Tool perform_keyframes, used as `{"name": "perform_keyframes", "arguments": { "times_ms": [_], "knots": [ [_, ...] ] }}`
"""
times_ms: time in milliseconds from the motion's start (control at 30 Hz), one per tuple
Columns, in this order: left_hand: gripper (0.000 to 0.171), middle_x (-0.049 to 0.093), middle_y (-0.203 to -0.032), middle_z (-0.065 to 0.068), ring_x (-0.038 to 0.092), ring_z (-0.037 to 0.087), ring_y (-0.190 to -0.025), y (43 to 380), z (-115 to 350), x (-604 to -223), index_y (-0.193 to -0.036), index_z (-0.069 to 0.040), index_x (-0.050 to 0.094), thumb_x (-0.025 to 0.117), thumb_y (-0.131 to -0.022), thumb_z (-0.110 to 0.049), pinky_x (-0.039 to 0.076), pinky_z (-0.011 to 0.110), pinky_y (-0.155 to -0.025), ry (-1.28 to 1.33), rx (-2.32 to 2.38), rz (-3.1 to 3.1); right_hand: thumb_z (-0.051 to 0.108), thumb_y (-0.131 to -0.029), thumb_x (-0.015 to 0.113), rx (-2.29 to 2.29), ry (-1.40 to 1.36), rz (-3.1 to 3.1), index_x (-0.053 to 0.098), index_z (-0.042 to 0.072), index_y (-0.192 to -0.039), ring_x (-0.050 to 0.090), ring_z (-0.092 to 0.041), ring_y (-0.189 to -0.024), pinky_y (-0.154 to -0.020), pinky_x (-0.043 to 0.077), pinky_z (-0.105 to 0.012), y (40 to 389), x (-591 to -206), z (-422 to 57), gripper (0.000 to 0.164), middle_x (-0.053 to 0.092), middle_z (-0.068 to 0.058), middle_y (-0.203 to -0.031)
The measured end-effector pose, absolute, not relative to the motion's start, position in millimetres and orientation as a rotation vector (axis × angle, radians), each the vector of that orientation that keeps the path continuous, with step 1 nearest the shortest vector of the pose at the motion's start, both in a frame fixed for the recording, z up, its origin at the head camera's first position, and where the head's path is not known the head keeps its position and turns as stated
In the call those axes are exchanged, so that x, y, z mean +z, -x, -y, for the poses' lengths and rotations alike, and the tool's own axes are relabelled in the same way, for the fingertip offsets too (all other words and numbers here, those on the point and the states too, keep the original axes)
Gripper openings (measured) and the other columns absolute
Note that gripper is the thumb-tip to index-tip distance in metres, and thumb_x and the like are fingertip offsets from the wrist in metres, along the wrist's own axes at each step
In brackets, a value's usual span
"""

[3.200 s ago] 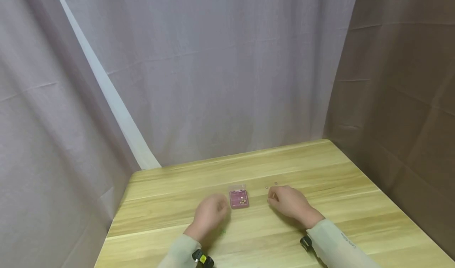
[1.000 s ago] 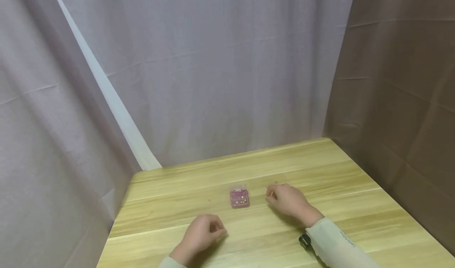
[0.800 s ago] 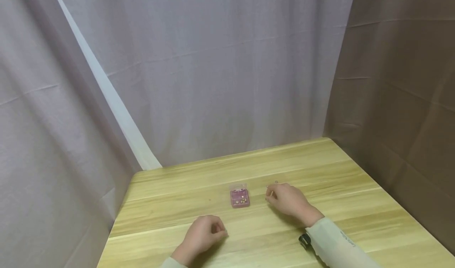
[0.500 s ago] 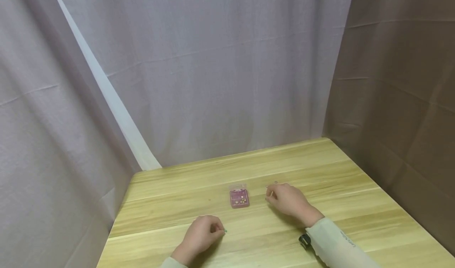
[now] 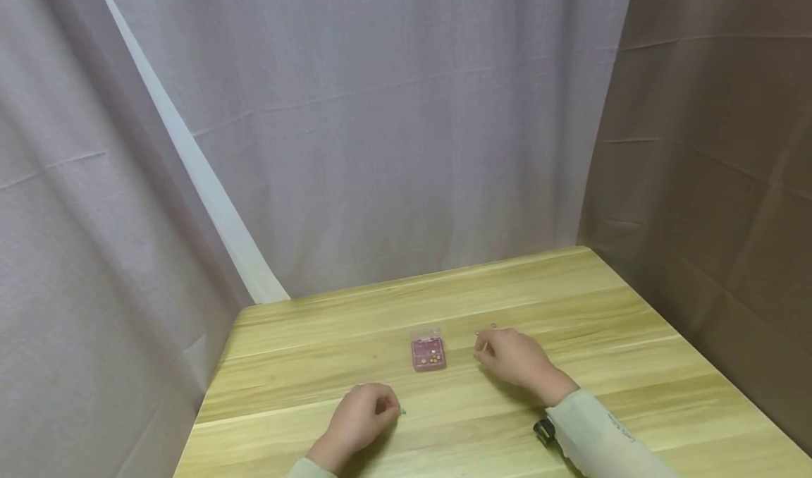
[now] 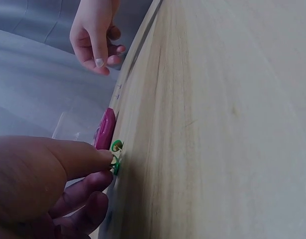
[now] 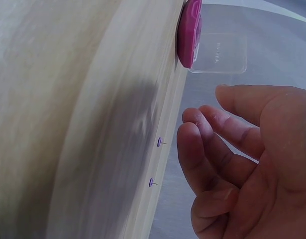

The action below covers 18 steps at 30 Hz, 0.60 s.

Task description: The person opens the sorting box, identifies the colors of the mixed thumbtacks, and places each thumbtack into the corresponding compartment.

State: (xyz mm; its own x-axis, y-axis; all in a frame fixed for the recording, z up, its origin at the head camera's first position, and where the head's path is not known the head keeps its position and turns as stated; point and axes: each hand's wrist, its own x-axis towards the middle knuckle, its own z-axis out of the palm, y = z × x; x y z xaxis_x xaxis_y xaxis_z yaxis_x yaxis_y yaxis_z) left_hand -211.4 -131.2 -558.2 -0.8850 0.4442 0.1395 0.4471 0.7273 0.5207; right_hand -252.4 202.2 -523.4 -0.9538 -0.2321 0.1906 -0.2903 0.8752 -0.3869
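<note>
In the left wrist view, my left hand [image 5: 357, 419] pinches a green thumbtack [image 6: 116, 166] between thumb and fingertips, low over the table. A second green thumbtack [image 6: 117, 145] is right beside the thumb tip. My right hand [image 5: 517, 362] hangs loosely curled to the right of the box, nothing between its fingers. Past its fingertips, two purple thumbtacks [image 7: 159, 142] stand on the table with their pins up. The pink box [image 5: 428, 354] lies between and beyond the hands, its clear lid [image 7: 221, 54] folded back. Several small gold-coloured pieces [image 5: 434, 358] lie in it.
The wood-grain table [image 5: 317, 337] meets a grey curtain [image 5: 380, 182] at its back edge and a darker curtain [image 5: 710, 182] on the right. A tiny piece [image 5: 374, 357] lies left of the box.
My left hand has drawn back from beside the box toward the near edge, and green now shows at its fingertips. One piece in the box sits further left. The right hand has barely moved.
</note>
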Motion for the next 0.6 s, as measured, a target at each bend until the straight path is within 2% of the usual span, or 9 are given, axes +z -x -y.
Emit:
{"name": "perform_keyframes", "arguments": {
  "times_ms": [100, 200, 267, 333, 433, 500, 600],
  "knots": [
    [0.011, 0.060, -0.072, -0.019, 0.052, 0.001, -0.066, 212.2, 132.3, -557.1, -0.077, -0.031, 0.066, 0.070, -0.086, -0.027, 0.050, 0.029, -0.063, 0.723, -0.877, 2.912, 0.031, -0.088, 0.070, 0.634, -0.416, 2.899, 0.071, 0.023, -0.093, 0.062, -0.010, -0.073, -0.054, 0.049, -0.030, 252.7, -524.7, -201.0, 0.010, 0.076, -0.002, -0.102],
    [0.010, 0.060, -0.071, -0.018, 0.052, 0.002, -0.066, 215.5, 133.6, -556.6, -0.078, -0.029, 0.066, 0.069, -0.088, -0.026, 0.050, 0.029, -0.062, 0.695, -0.889, 2.902, 0.030, -0.089, 0.070, 0.653, -0.430, 2.898, 0.071, 0.021, -0.094, 0.053, -0.006, -0.060, -0.051, 0.048, -0.030, 252.1, -525.1, -199.3, 0.011, 0.073, -0.006, -0.118],
    [0.010, 0.061, -0.071, -0.018, 0.053, 0.002, -0.065, 218.8, 133.5, -556.3, -0.079, -0.029, 0.066, 0.067, -0.089, -0.027, 0.051, 0.029, -0.062, 0.669, -0.920, 2.902, 0.030, -0.089, 0.070, 0.662, -0.436, 2.894, 0.072, 0.020, -0.094, 0.055, -0.007, -0.063, -0.050, 0.047, -0.029, 251.7, -524.7, -198.9, 0.011, 0.070, -0.007, -0.125],
    [0.011, 0.063, -0.070, -0.017, 0.054, 0.003, -0.064, 222.7, 132.1, -555.7, -0.081, -0.028, 0.066, 0.066, -0.091, -0.028, 0.052, 0.029, -0.061, 0.648, -0.970, 2.901, 0.029, -0.089, 0.069, 0.669, -0.439, 2.893, 0.072, 0.020, -0.094, 0.063, -0.013, -0.075, -0.049, 0.047, -0.029, 251.1, -523.5, -198.7, 0.011, 0.069, -0.007, -0.127],
    [0.010, 0.066, -0.074, -0.015, 0.057, 0.004, -0.067, 230.2, 127.1, -553.6, -0.084, -0.028, 0.067, 0.064, -0.093, -0.030, 0.053, 0.033, -0.064, 0.629, -1.016, 2.884, 0.029, -0.089, 0.070, 0.665, -0.449, 2.883, 0.072, 0.020, -0.094, 0.066, -0.022, -0.092, -0.050, 0.048, -0.028, 251.3, -522.2, -199.0, 0.010, 0.069, -0.007, -0.125],
    [0.010, 0.067, -0.076, -0.014, 0.057, 0.004, -0.069, 236.3, 122.1, -552.7, -0.086, -0.028, 0.067, 0.063, -0.094, -0.031, 0.054, 0.034, -0.067, 0.634, -1.017, 2.870, 0.029, -0.089, 0.070, 0.657, -0.448, 2.889, 0.072, 0.021, -0.094, 0.066, -0.021, -0.091, -0.051, 0.048, -0.028, 251.5, -521.6, -199.4, 0.010, 0.073, -0.007, -0.118],
    [0.011, 0.066, -0.076, -0.014, 0.057, 0.005, -0.069, 246.1, 113.0, -552.3, -0.086, -0.027, 0.066, 0.062, -0.094, -0.032, 0.053, 0.034, -0.066, 0.654, -1.013, 2.845, 0.031, -0.089, 0.069, 0.654, -0.440, 2.911, 0.072, 0.021, -0.095, 0.061, -0.011, -0.069, -0.053, 0.049, -0.029, 252.2, -521.9, -200.7, 0.012, 0.076, -0.003, -0.097]
  ]
}}
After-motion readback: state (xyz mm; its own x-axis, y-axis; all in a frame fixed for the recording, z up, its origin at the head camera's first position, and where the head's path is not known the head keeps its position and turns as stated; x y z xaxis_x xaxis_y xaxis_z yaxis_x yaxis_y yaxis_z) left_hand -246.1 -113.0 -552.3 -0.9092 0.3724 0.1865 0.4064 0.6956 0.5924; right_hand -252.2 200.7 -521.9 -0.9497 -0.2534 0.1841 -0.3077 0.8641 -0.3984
